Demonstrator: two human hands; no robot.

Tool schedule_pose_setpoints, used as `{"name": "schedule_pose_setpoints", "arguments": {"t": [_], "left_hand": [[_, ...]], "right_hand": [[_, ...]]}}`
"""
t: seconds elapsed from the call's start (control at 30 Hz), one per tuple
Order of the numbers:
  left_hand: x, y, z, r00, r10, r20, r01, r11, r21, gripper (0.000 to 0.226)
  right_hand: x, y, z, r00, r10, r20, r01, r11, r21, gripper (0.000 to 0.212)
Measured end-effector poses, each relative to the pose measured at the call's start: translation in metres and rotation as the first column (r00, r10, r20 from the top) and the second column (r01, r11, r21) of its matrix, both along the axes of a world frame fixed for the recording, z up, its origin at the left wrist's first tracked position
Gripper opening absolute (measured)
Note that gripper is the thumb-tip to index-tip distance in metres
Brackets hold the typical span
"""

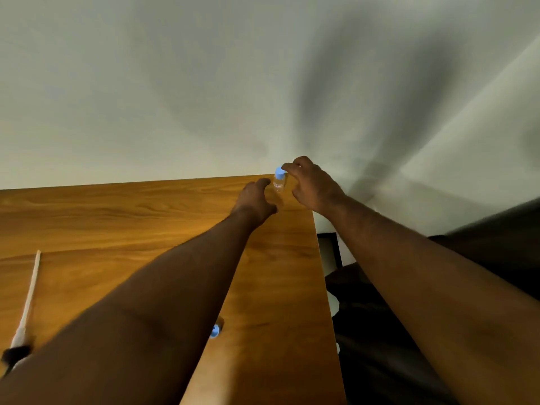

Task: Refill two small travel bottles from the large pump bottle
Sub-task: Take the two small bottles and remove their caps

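Nearest first: a blue cap lies on the tabletop, half hidden under the left forearm; it looks like a loose cap or a second small bottle's top, can't tell which. Off to the near left is a thin white stick with a dark end, apart from everything else. No large pump bottle in view.

Further out, at the far right corner, a small clear travel bottle stands upright, long axis vertical, blue cap on top pointing up. It looks empty or nearly so, though it's blurred. The right hand pinches the bottle's cap with curled fingertips. The left hand reaches toward the body, fingers loosely extended, beside it and seemingly not yet gripping.

Progress: early, I'd judge. Uncapping stage, no filling evident, both bottles left to do.
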State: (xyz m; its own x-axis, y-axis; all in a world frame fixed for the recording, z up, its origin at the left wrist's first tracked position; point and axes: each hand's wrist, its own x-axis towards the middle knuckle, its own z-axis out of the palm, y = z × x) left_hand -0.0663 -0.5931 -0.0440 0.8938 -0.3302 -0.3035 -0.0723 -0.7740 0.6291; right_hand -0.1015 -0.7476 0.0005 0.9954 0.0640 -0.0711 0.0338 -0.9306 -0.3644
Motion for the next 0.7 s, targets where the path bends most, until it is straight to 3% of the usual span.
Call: {"name": "schedule_pose_setpoints", "arguments": {"t": [0.17, 0.27, 0.33, 0.5, 0.6, 0.7], "left_hand": [[0.029, -0.003, -0.028, 0.996, -0.024, -0.087, 0.029, 0.998, 0.057, 0.082], [0.037, -0.011, -0.037, 0.995, -0.048, -0.091, 0.054, 0.996, 0.072, 0.085], [0.041, -0.018, -0.038, 0.991, -0.028, -0.132, 0.027, 1.0, -0.005, 0.087], [0.029, -0.017, -0.029, 0.993, 0.045, -0.109, -0.058, 0.991, -0.117, 0.091], [-0.009, -0.002, -0.006, 0.983, 0.176, -0.055, -0.184, 0.946, -0.268, 0.074], [-0.07, 0.03, 0.03, 0.966, 0.256, -0.022, -0.232, 0.834, -0.501, 0.045]], "right_hand": [[0.032, 0.0, -0.023, 0.999, 0.041, -0.03, -0.041, 0.999, 0.006, 0.046], [0.038, 0.001, -0.037, 1.0, 0.02, 0.017, -0.02, 0.999, -0.028, 0.021], [0.039, 0.001, -0.042, 0.999, 0.005, 0.041, -0.001, 0.995, -0.095, 0.012], [0.028, 0.003, -0.031, 0.998, -0.056, 0.042, 0.059, 0.996, -0.069, 0.021], [0.001, 0.02, -0.002, 0.995, -0.079, 0.066, 0.077, 0.996, 0.036, 0.021], [-0.05, 0.05, 0.042, 0.992, -0.06, 0.114, 0.04, 0.985, 0.165, 0.018]]}}
